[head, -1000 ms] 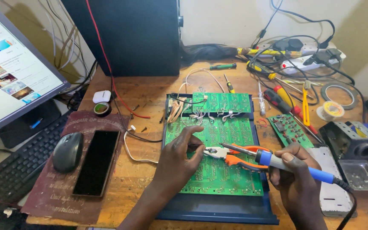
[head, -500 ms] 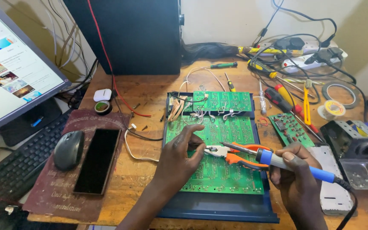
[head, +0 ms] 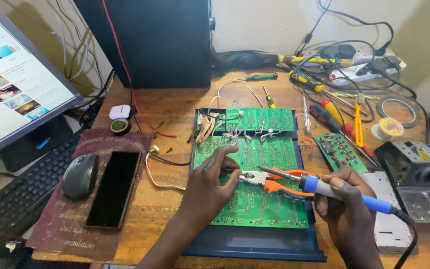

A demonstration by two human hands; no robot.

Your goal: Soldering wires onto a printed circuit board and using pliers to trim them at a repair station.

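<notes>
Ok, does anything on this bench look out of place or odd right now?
Mostly clutter. Orange-handled pliers lie on the large green circuit board, right under the soldering iron in the right hand. Screwdrivers and cables are tangled at the back right. No visible damage or spill.

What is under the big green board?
The big green board lies on a dark blue tray, whose edge shows in front. Whatever sits between them is covered. The left hand rests on top.

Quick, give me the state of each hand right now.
Left hand: fingers pinched together over the green circuit board; what they hold cannot be told.
Right hand: closed around the blue-handled soldering iron.
</notes>
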